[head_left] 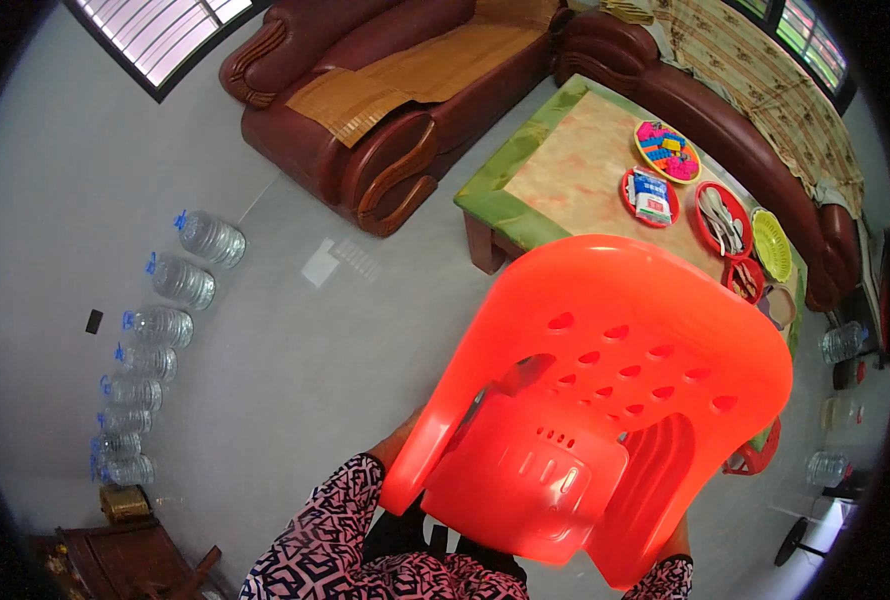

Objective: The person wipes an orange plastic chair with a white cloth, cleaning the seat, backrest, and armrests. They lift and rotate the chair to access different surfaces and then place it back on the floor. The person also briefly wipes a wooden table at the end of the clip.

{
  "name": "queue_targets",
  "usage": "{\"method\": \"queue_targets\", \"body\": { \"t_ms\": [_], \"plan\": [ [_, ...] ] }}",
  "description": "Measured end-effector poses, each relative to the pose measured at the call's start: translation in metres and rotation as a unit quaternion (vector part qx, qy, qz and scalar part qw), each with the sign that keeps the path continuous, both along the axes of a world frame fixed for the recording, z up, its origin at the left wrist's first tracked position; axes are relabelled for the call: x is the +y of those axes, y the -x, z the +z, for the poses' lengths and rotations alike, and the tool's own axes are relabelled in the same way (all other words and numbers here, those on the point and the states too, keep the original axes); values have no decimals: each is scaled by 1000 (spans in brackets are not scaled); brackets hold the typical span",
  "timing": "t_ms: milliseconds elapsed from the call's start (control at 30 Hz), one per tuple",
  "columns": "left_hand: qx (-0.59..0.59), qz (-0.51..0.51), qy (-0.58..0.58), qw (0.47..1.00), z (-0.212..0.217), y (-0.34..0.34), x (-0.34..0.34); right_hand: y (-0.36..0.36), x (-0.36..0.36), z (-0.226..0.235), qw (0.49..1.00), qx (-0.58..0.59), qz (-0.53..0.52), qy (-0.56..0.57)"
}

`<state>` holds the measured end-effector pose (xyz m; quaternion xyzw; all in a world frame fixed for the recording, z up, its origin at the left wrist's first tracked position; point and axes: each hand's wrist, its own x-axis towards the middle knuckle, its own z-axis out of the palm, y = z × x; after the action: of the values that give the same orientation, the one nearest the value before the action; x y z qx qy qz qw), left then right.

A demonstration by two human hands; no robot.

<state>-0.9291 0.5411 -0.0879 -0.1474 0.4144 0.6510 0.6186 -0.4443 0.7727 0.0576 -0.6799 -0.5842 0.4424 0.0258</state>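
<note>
A red plastic armchair (pixel 555 465) fills the lower middle of the view, its backrest away from me and its seat facing my body. It appears to be held up off the floor. My left hand (pixel 397 452) is at the chair's left armrest, with its fingers hidden behind the plastic. At the right armrest my right hand (pixel 678 540) shows only in a small part; its fingers are covered too. Both forearms wear patterned pink-and-black sleeves.
Beyond the chair stands a green-edged stone-topped table (pixel 565 160) bearing baskets and bowls. Brown leather sofas (pixel 315 165) stand behind it. Large water bottles (pixel 155 325) line the left wall; more bottles (pixel 843 342) stand at right. A brown wooden piece (pixel 115 560) sits lower left.
</note>
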Motion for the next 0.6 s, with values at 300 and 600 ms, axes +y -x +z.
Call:
{"method": "queue_targets", "body": {
  "t_ms": [300,600],
  "plan": [
    [25,54,-63,996,14,47,3,53,-9,17,996,10,73,-50],
    [14,130,-69,989,6,122,-103,207,2,10,980,28,168,-104]
  ]
}}
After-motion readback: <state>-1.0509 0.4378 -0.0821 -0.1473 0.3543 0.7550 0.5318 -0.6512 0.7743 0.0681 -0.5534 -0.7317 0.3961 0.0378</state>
